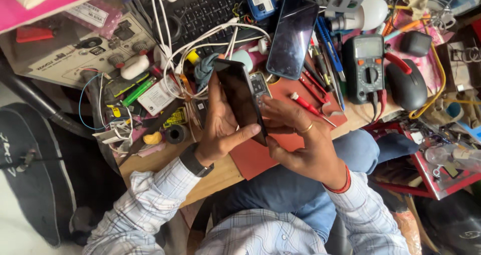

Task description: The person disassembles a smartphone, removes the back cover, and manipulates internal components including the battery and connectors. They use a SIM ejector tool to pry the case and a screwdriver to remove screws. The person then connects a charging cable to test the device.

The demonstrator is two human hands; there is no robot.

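I've got the phone (242, 100) pinched between both hands above the red mat (260, 154): left hand (220, 129) wraps its left edge, right hand (295, 134) grips its lower right, long axis running away from me.

The person wears a long-sleeved shirt of pale cloth checked with fine blue and grey lines, its cuffs drawn down to both wrists, and blue denim trousers. A black band watch circles the wrist of the left hand (220, 129). The right hand (300, 139) carries a thin gold ring on one finger and a red thread bracelet at the wrist.
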